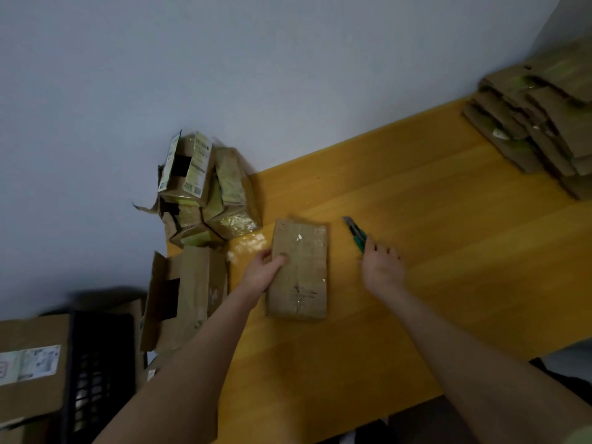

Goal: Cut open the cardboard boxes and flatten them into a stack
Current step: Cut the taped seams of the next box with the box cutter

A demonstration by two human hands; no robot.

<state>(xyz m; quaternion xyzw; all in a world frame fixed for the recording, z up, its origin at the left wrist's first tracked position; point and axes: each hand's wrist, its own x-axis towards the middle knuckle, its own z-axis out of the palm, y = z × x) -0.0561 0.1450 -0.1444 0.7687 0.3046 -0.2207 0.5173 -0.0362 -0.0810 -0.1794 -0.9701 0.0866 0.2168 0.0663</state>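
Brown cardboard, taped and scuffed, makes up the box [299, 267] that lies flat on the yellow wooden worktop [448, 219], between our two hands. The fingers of our left hand [264, 274] are wrapped round its left long edge, with the thumb [282, 260] on the top face, so the box is gripped and pinned where it lies. We judge it light and probably empty. It should be stiff along the folds but likely to give in the middle of the face, and the tape looks slick. The edge is the place to hold it, with the fingers clear of the taped seam that a blade would follow.

The knife [356, 233], green-handled with its blade out, lies just beyond the fingers of our right hand [382, 269] and points away from them. Its handle end meets the fingertips, but we cannot tell whether they grasp it or only touch it. It wants taking by the handle, well back of the blade.

Counting, we have one box under the left fingers and one knife. Beyond the left fingers and to their left, against the wall [288, 75], sits a pile of uncut boxes [205, 193]. We make out four or five, but the heap is too jumbled to be sure. Just left of the left wrist stands one larger carton [192, 293] with its flaps open. Far beyond the right fingers lies the flattened stack [538, 129], its sheets too overlapped to count. Below the left forearm are one black crate [99, 363] and one labelled carton [28, 363].
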